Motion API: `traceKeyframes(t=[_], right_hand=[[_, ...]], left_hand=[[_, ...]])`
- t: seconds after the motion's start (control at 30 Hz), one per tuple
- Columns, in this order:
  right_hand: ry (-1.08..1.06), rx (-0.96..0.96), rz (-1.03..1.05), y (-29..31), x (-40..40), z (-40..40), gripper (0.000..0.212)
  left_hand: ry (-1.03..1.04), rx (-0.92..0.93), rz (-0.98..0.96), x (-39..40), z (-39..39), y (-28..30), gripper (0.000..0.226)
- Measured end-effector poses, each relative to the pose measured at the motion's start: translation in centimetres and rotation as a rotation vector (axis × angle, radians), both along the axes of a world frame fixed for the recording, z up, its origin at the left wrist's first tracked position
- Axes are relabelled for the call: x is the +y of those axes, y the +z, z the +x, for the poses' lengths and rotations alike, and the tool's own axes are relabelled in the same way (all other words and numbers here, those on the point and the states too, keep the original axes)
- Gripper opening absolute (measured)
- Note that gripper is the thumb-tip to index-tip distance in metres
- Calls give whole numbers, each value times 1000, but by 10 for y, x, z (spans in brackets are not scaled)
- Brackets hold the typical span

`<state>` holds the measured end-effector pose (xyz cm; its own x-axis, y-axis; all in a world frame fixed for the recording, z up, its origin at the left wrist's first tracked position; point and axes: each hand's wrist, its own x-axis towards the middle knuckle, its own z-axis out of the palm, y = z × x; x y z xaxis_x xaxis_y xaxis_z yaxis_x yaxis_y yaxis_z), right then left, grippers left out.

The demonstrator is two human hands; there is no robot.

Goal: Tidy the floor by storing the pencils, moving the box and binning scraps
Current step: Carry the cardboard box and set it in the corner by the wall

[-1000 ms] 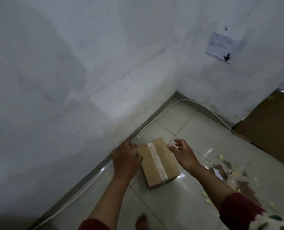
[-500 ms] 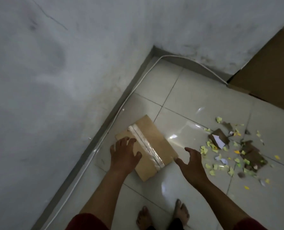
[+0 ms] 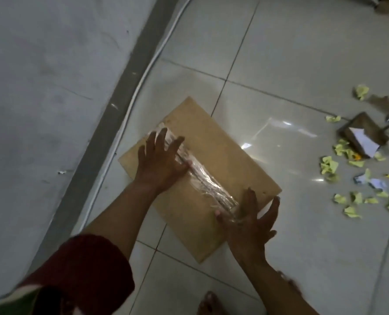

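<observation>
Your left hand flat on box, fingers spread; right hand flat on near edge; scraps nearby on floor.

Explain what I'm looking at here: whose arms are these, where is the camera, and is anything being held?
There is no machine: a person works with bare hands, and the single camera sits on their head, looking forward and down. So the arms coming up from the bottom edge are the wearer's own.

On the tiled floor lies a cardboard box, sealed along its top with shiny tape. The left hand lies flat on the box's top, fingers spread. The right hand is at the box's near corner, fingers straight too. Neither has a grip round anything.

To the right lie yellow paper scraps, with white bits and brown card pieces among them. A white cable runs along the foot of the wall. A bare foot shows at the bottom.
</observation>
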<state>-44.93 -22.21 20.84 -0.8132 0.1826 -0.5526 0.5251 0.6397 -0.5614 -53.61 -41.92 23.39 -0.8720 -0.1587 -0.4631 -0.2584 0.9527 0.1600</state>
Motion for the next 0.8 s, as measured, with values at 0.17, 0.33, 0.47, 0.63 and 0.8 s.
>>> traceKeyframes(t=[0.17, 0.33, 0.47, 0.63, 0.8], right_hand=[[-128, 93, -137, -40, -13, 15, 92], [-242, 104, -281, -50, -15, 17, 91], [-253, 129, -273, -50, -10, 8, 91], [-174, 166, -273, -16, 4, -18, 89], [-79, 233, -256, 44, 25, -54, 83]], left_hand=[[29, 79, 37, -22, -27, -43, 73], [1, 6, -13, -38, -37, -62, 88], [21, 8, 15, -38, -40, -55, 90], [123, 36, 44, -32, -35, -23, 90], [238, 92, 71, -19, -35, 40, 81]])
